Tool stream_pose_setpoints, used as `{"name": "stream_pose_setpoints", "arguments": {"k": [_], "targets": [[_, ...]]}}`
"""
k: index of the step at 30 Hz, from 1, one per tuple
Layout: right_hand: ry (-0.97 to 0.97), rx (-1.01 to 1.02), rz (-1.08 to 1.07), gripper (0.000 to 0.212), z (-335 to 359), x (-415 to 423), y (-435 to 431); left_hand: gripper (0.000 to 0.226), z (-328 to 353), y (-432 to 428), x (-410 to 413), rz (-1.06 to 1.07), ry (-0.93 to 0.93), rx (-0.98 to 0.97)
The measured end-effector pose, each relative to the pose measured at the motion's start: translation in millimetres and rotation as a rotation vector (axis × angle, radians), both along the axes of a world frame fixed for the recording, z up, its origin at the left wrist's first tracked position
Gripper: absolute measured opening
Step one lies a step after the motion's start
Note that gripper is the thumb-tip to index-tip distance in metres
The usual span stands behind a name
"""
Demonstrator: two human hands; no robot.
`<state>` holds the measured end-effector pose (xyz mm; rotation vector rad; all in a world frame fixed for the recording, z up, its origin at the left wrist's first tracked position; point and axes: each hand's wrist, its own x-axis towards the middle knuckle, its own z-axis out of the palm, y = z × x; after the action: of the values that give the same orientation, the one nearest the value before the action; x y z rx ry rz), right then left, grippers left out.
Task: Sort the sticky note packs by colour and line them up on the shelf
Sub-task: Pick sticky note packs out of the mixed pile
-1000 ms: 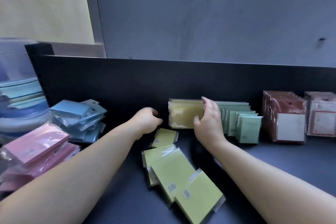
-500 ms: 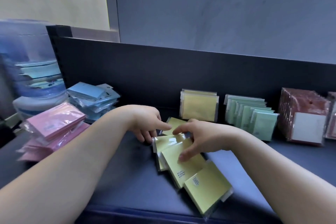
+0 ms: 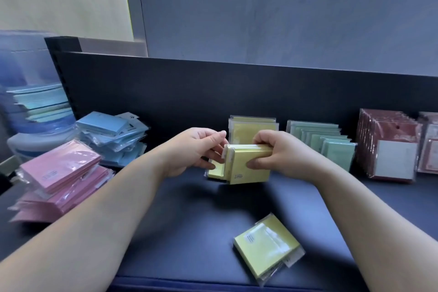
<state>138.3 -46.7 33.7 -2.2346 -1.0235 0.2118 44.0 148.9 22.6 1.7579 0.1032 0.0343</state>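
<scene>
The bunch of yellow packs (image 3: 246,166) was held upright over the shelf (image 3: 189,220), near the yellow row (image 3: 252,125). The right hand (image 3: 282,154) gripped it; the left hand (image 3: 192,149) pinched its edge. Tapping the edges even first would help.

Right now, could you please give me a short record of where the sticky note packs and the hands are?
Held: yellow stack, upright, right hand gripping its right end, left hand holding its left end
Front of shelf: loose yellow pack, lying flat
Back rows: yellow row, green row, red packs, all standing
Left heaps: blue pile, pink pile
</scene>
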Motion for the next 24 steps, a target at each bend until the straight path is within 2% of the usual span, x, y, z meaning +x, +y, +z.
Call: {"name": "stream_pose_setpoints", "arguments": {"k": [4,7,9,12,15,19,24], "targets": [[-0.019,-0.1,0.001,0.025,-2,6,-9,0.012,-14,-8,6,0.033,-0.08,0.154],[-0.034,-0.092,-0.023,0.026,-5,15,-11,0.013,-21,-8,12,0.201,-0.164,0.435],[-0.097,-0.099,-0.088,0.039,-8,23,-11,0.02,-26,-5,16,0.273,-0.207,0.72],[-0.226,-0.11,-0.175,0.051,-12,32,-9,0.039,-39,0,22,0.154,-0.128,0.947],[-0.355,-0.148,-0.213,0.049,-19,38,-6,0.054,-46,2,24,0.094,0.044,0.982],[-0.513,-0.195,-0.256,0.054,-29,44,-1,0.065,-45,3,24,0.087,0.052,0.923],[-0.59,-0.287,-0.241,0.069,-34,45,-2,0.087,-45,6,23,0.095,0.117,0.897]]}}
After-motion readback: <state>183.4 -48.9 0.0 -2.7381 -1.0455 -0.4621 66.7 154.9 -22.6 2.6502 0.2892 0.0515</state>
